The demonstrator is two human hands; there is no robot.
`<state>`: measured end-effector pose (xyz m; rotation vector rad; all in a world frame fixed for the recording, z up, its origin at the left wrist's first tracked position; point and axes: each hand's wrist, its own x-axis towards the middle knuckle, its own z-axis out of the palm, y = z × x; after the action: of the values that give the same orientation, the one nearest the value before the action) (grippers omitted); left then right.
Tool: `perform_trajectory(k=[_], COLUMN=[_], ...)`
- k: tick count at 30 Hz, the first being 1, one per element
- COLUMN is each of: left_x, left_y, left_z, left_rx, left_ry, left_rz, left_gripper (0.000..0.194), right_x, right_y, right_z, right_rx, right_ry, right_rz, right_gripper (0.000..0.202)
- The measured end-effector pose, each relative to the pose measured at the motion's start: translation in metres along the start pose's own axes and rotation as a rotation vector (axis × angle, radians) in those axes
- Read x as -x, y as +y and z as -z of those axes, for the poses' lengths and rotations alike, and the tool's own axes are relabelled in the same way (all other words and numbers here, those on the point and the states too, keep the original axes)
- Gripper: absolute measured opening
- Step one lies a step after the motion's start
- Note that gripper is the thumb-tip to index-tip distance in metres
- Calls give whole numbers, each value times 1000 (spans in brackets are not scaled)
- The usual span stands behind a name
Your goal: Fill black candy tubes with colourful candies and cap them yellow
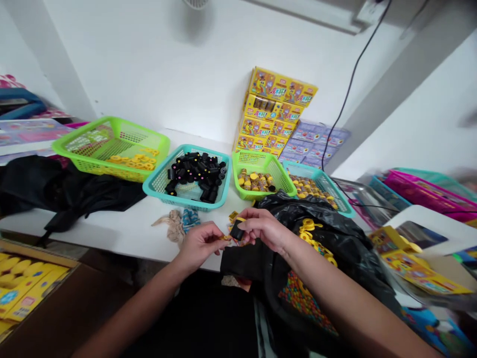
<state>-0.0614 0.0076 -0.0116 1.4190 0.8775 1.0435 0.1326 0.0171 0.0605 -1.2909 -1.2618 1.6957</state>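
My right hand [263, 228] grips a small black cylinder [237, 229] with a yellow rim, tilted between thumb and fingers. Close beside it, my left hand [203, 243] is closed in a pinch. Something small and coloured shows at its fingertips, too small to make out. Both hands are over the front edge of the white table [130, 226], fingertips nearly meeting. Just behind them lie a crumpled beige cloth [173, 226] and a blue striped cloth [190, 219]. A black plastic bag [350, 238] lies by my right forearm, with yellow ring-shaped pieces [309, 231] and many coloured beads [305, 303].
Along the wall stand a green basket [70, 156] of yellow pieces, a teal basket [149, 189] of black cylinders, a green basket [240, 158] and a blue basket [348, 209] of filled containers. Yellow boxes [268, 127] are stacked behind. A black cable [345, 104] hangs right.
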Motion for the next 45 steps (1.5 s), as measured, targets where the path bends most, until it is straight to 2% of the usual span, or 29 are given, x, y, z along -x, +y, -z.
perform_trajectory(k=[7,11,16,22,28,38,41,45], left_x=[1,0,0,0,0,-1,-3,-7], left_y=[15,22,25,27,20,15,15,18], left_z=[-11,-19,-27,-32,-31,-27,-28,-32], left_rx=[-8,28,47,64,145,134,127,126], left_ry=[-171,-186,-222,-286,-306,-303,-248,-127], left_rz=[47,86,75,118,157,183,197,196], left_gripper=[28,27,31,26,24,24,27,29], right_x=[22,41,56,59,54,51,54,58], right_y=[-8,-12,-8,-2,7,9,7,4], right_z=[12,17,16,18,23,25,29,29], right_rx=[-24,-54,-64,-108,-219,-196,-179,20], right_ry=[62,116,81,88,75,82,77,53], right_rz=[25,36,24,26,-6,-15,8,132], right_gripper=[28,27,28,26,29,28,26,23])
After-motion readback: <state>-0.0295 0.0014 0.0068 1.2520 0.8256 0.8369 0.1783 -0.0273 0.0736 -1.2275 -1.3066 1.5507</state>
